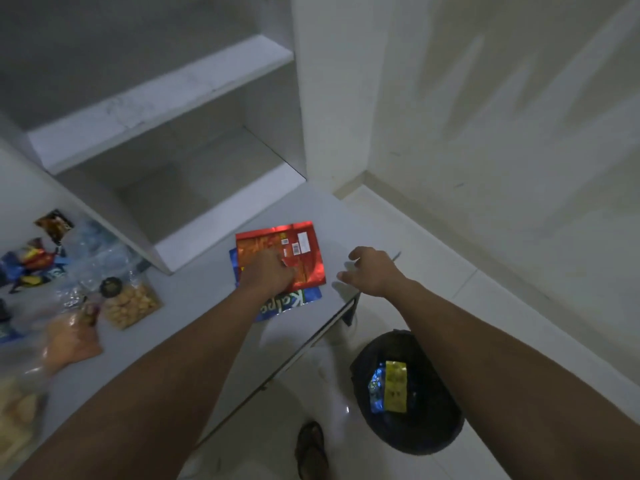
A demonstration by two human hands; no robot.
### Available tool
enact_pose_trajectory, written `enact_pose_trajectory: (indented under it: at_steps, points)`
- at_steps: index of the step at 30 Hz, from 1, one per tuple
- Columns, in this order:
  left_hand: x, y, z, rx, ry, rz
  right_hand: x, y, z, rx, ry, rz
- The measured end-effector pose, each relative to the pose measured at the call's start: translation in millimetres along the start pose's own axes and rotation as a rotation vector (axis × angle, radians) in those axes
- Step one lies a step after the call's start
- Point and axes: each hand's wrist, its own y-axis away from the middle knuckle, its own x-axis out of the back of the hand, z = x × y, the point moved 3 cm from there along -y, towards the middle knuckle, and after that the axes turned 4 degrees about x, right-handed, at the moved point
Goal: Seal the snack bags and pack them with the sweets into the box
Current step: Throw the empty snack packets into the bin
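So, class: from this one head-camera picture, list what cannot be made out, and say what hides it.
- Blue foil snack bag: mostly hidden under the flat red foil snack bag and the left hand; its print reads only in part.
- The packing box: not identifiable in the head view.
- Clear plastic bags of pale snacks: blurred, cut off by the left edge.

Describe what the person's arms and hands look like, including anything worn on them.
Both forearms are bare as far as the frame shows, with no sleeves in view. The left hand and right hand wear no gloves, and no watch, bracelet or ring is visible. The picture is dim, so small details cannot be told.
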Motion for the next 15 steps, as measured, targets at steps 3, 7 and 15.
enact_pose_trajectory:
  at_steps: [3,7,15]
  points:
    - [3,-13,-38,0.165,0.054,0.050,-25,-20,-19,0.008,0.030,0.000]
    - [2,-27,-71,0.352,0.214,0.066,-50,-40,-33,-0.049,0.028,0.038]
    - [8,-34,-84,0.534,0.795,0.085,-65,-59,-46,-0.260,-0.109,0.130]
